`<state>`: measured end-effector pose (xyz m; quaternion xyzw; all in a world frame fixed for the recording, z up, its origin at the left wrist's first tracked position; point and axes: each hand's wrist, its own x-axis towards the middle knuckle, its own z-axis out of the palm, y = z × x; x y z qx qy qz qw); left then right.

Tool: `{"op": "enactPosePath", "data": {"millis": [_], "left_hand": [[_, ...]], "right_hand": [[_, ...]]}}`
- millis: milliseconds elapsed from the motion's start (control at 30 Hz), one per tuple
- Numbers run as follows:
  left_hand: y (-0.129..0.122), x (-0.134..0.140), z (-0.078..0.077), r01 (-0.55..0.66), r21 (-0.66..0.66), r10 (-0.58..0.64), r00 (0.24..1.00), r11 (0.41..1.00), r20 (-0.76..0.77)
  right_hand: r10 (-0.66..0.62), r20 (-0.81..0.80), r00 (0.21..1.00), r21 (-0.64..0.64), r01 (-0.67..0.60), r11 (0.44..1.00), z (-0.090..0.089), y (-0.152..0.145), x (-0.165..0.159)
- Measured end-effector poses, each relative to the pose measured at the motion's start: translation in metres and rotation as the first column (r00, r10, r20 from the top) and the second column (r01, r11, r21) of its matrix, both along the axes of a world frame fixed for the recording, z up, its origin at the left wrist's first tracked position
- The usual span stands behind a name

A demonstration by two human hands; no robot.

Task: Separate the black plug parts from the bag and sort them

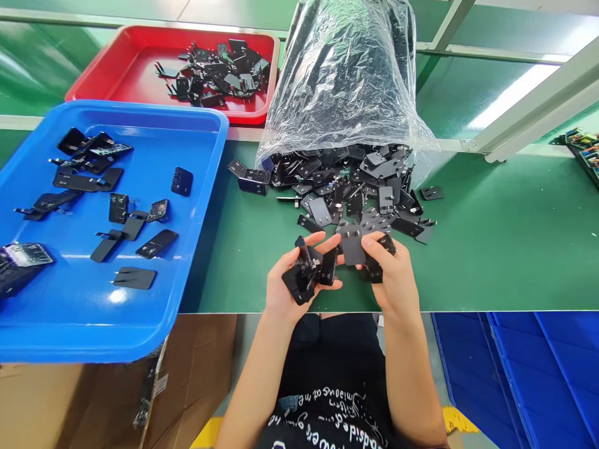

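My left hand (279, 284) cups several small black plastic plug covers (303, 274) with metal pins, piled at different angles in the palm and fingers. In my right hand (399, 274), the thumb and fingers grip a dark grey plug cover (353, 246) with its two pins facing up, along with at least one black piece (374, 269) against the palm. Both hands are close together above the front edge of the green table. Just beyond them a heap of similar plug covers (344, 181) spills from the mouth of a clear plastic bag (346, 75).
To the left stands a blue tray (196, 249) with scattered plug covers and a dark bundle. Behind it, a red tray (121, 72) holds another pile. A white metal post (538, 103) rises at the right, near a dark tray of small parts (584, 153). Blue bins (510, 374) are below.
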<state>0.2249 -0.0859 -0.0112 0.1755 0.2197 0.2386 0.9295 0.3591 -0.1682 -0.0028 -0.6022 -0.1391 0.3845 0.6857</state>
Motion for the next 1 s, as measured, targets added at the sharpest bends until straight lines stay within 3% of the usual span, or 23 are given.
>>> {"op": "enactPosePath", "data": {"millis": [567,1000], "left_hand": [[0.0005,-0.001,0.0007,-0.073,-0.054,0.071,0.997,0.996,-0.04],[0.0007,-0.001,0.0004,-0.078,-0.027,0.077,0.996,0.997,-0.032]], "right_hand": [[0.07,-0.008,0.998,0.03,-0.07,0.997,0.0001,0.0041,-0.0034],[0.032,0.048,0.998,0.075,-0.035,0.997,-0.0024,0.0043,-0.0062]]}}
